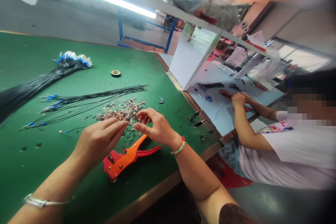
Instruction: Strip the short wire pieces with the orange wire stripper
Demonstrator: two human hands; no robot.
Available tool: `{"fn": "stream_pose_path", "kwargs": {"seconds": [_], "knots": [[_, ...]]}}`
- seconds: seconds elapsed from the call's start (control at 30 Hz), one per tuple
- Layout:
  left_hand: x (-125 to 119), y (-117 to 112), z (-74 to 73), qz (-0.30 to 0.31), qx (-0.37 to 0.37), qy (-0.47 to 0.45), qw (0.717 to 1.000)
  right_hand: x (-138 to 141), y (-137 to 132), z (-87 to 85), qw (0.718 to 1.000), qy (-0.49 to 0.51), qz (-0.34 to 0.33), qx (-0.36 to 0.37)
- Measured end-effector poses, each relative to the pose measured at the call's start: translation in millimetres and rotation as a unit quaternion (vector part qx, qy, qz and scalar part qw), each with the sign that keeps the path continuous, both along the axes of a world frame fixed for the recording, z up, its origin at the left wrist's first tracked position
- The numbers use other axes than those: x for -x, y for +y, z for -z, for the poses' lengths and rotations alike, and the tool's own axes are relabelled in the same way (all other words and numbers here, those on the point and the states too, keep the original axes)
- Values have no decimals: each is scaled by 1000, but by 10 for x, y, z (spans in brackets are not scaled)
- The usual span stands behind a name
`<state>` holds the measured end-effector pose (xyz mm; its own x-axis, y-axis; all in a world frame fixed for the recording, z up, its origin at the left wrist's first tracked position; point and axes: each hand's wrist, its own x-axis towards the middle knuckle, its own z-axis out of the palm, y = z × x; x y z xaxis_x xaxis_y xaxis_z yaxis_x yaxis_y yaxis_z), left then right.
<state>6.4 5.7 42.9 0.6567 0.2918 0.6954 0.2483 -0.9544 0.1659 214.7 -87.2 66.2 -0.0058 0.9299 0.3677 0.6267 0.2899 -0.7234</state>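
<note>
My left hand (101, 140) and my right hand (154, 126) meet fingertip to fingertip above the green table (31, 161). Both are closed in a pinch; whatever sits between the fingertips is too small to make out. Just beyond them lies a heap of small copper terminals (120, 110). An orange and red crimping tool (126, 157) lies on the table right under my hands. Loose black wires with blue ends (86, 99) fan out to the left of the heap.
A thick bundle of black wires with blue-tipped ends (65, 63) lies at the far left. A small tape roll (116, 73) sits farther back. Metal clips (198, 119) lie near the table's right edge. Another person (283, 147) works at the adjoining white bench (210, 77).
</note>
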Motion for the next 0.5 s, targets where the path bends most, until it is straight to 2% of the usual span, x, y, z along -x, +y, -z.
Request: {"fn": "stream_pose_path", "kwargs": {"seconds": [0.13, 0.27, 0.5], "knots": [[-55, -55, 33, -2, -8, 18, 1000, 0, 49, 106, 999, -4, -46, -21], [-53, -52, 35, -13, -16, 28, 999, 10, 70, 185, 997, -9, -60, -44], [-30, -48, 36, -28, -48, 12, 998, 30, 52, 156, 997, 25, -70, -36]]}}
